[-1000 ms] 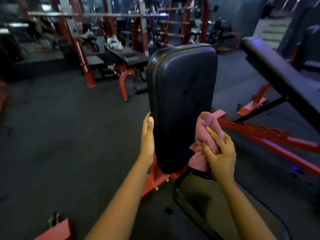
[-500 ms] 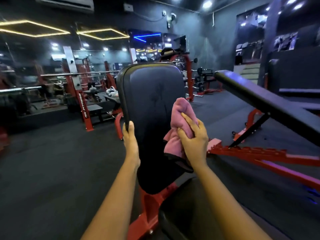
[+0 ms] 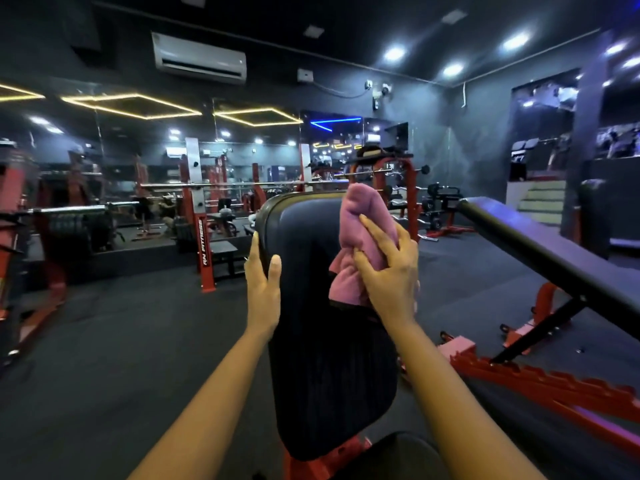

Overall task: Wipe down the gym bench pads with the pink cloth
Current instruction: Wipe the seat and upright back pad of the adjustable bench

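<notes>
An upright black back pad (image 3: 318, 341) of a red-framed bench stands in front of me, with the dark seat pad (image 3: 391, 455) just below it. My left hand (image 3: 263, 289) grips the pad's left edge, thumb on the front face and fingers wrapped behind. My right hand (image 3: 388, 271) presses a bunched pink cloth (image 3: 360, 237) against the upper right part of the pad, fingers spread over the cloth. The cloth's top reaches the pad's upper rim.
A second inclined bench (image 3: 540, 251) on a red toothed frame (image 3: 554, 386) stands close on the right. Red racks (image 3: 204, 244) with barbells and mirrors line the far left and back. Steps (image 3: 540, 202) rise at the far right. Dark rubber floor (image 3: 121, 341) surrounds the bench.
My right hand has slid the pink cloth up the pad from its lower right side to near the top. My left hand has also moved up the left edge. My view has tilted upward.
</notes>
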A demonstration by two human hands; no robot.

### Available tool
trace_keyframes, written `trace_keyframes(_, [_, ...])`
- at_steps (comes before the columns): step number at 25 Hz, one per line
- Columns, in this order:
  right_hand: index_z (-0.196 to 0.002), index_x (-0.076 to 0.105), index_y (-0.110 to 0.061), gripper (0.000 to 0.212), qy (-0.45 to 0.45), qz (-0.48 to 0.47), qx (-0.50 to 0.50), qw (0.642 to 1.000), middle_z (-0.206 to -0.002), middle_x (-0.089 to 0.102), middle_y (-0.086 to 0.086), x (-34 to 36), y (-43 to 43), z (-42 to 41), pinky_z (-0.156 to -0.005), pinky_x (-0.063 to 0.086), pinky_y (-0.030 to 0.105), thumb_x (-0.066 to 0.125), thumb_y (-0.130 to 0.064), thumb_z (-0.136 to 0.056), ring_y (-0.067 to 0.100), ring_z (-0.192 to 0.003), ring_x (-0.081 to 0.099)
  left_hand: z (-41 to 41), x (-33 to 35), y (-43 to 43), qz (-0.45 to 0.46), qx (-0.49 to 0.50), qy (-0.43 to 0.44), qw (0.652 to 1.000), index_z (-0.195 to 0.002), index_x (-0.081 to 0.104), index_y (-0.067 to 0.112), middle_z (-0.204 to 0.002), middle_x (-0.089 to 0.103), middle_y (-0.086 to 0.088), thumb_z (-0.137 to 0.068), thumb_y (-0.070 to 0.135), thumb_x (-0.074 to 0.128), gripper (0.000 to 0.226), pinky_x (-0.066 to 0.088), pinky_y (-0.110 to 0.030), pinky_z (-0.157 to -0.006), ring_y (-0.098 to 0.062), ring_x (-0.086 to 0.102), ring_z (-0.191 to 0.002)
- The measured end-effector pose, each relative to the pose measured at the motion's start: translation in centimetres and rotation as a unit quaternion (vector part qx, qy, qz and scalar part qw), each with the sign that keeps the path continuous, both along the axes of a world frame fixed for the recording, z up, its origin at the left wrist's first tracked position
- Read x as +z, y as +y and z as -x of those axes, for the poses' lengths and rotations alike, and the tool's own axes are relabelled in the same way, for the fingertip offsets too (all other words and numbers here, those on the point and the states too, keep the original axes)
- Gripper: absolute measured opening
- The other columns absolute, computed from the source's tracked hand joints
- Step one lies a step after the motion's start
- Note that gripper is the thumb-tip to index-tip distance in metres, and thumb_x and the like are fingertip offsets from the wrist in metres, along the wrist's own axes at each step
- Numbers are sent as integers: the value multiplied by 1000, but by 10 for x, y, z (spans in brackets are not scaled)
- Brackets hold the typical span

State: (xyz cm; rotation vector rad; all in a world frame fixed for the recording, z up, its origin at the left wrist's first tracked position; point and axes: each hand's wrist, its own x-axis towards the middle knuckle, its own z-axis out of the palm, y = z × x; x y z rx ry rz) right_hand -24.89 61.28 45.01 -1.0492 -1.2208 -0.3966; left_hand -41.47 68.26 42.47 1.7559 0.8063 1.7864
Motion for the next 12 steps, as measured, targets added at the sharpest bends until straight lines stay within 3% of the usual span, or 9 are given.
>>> trace_keyframes(2, [-129,52,-36,53,-72,-21,-32,997,-133,49,10,12,20,18,-92,38,43,54,-43,-76,27,-116,43,-9,-6,5,-46,21,-27,998,-143,10,39,-149,12,16,-81,75,26,73,8,3,-101,21,9,-130])
trace_keyframes(3, [-130,50,-39,53,-123,-23,-43,991,-137,47,8,16,32,29,-91,37,46,54,-43,-77,26,-117,40,-11,-10,11,-65,31,-47,996,-142,13,40,-148,14,17,-79,78,24,74,10,3,-102,22,11,-130])
trace_keyframes(5, [-128,50,-44,53,-210,-13,-60,976,-142,44,1,17,55,53,-94,34,49,53,-45,-76,25,-121,37,-13,-21,26,-80,19,-88,993,-140,22,41,-151,21,12,-83,74,26,66,16,-19,-114,5,19,-138])
trace_keyframes(7, [-124,54,-46,51,-247,-14,-94,964,-143,43,-4,14,66,69,-95,29,49,53,-46,-73,26,-125,36,-12,-23,30,-93,-18,-105,990,-139,28,40,-149,31,6,-85,70,31,62,26,-34,-113,-10,30,-138])
trace_keyframes(12, [-122,56,-46,51,-255,-45,-113,959,-142,44,-3,17,80,57,-90,33,47,55,-46,-71,26,-127,36,-12,-22,26,-88,-22,-112,990,-138,26,37,-147,29,16,-82,75,29,68,22,-25,-113,0,26,-138])
